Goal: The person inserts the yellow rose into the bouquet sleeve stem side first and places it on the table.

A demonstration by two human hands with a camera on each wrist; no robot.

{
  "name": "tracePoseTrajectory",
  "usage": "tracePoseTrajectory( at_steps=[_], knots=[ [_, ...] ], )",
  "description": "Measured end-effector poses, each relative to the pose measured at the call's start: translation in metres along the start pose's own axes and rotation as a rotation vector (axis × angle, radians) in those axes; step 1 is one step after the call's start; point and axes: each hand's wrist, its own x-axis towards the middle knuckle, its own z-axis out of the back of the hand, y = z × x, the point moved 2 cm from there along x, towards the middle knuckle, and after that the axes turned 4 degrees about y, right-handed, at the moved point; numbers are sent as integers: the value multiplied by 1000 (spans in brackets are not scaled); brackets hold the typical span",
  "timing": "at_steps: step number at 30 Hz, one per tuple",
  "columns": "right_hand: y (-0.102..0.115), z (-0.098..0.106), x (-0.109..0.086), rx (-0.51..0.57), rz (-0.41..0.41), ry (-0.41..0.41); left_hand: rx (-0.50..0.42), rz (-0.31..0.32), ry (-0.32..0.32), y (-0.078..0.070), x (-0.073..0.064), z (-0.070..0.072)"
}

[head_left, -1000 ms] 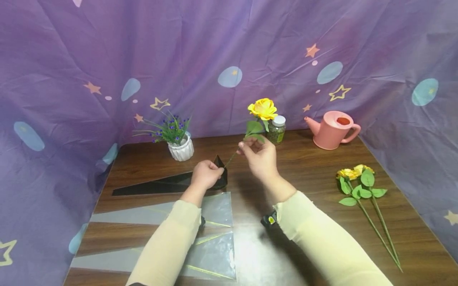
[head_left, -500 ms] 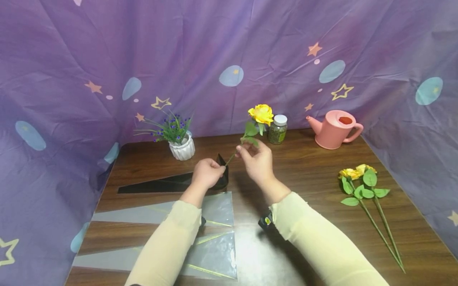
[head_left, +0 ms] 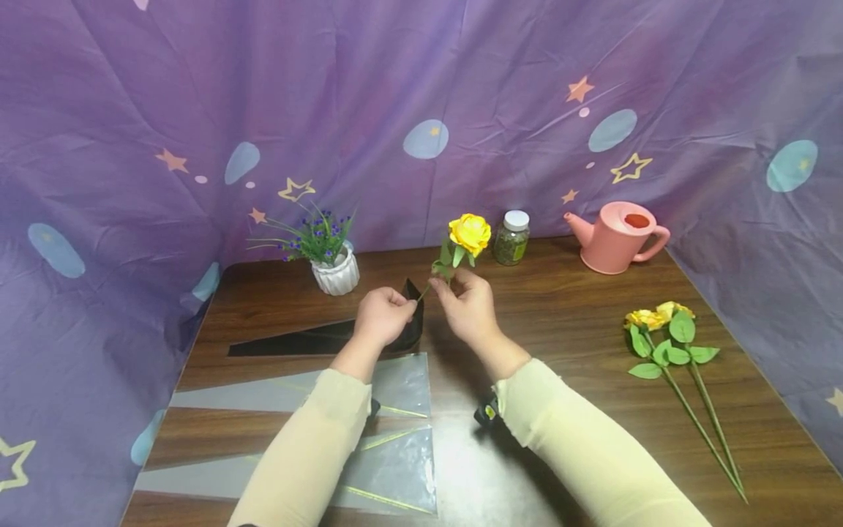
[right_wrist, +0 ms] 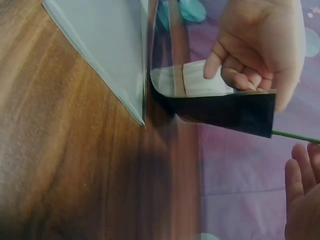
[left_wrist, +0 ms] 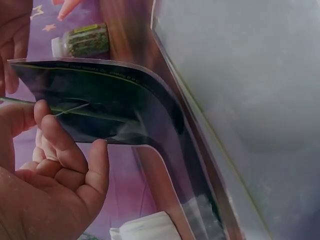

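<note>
My left hand [head_left: 382, 318] pinches the open mouth of a black flower sleeve [head_left: 296, 340], whose mouth is bent up off the table. With my right hand [head_left: 473, 307] I pinch the stem of a yellow artificial rose [head_left: 470, 234] just below its leaves. The stem runs down left into the sleeve's mouth. In the left wrist view, its lower part shows through the dark film of the sleeve [left_wrist: 100, 95]. The right wrist view has the green stem [right_wrist: 297, 135] at the sleeve's edge, between both hands.
Two clear sleeves [head_left: 395, 468] lie flat at the front left. Two more yellow roses [head_left: 658, 355] lie at the right. Along the back stand a white pot [head_left: 334, 274] of purple flowers, a lidded jar [head_left: 512, 238] and a pink watering can [head_left: 615, 238].
The rose has come down and left as my right hand moved toward the left hand, so more stem is inside the sleeve. The black sleeve's narrow end has shifted right.
</note>
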Motion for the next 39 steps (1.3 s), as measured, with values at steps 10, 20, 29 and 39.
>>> tracePoseTrajectory(
  at_steps=[10, 20, 29, 39],
  knots=[
    [-3, -4, -4, -70, 30, 21, 0, -21, -21, -6, 0, 1],
    [-4, -3, -5, -181, 57, 42, 6, -19, -53, -8, 1, 2],
    [2, 3, -5, 92, -74, 217, 15, -22, -58, -5, 0, 3],
    [4, 10, -5, -20, -95, 128, 19, -41, -61, -3, 0, 2]
  ],
)
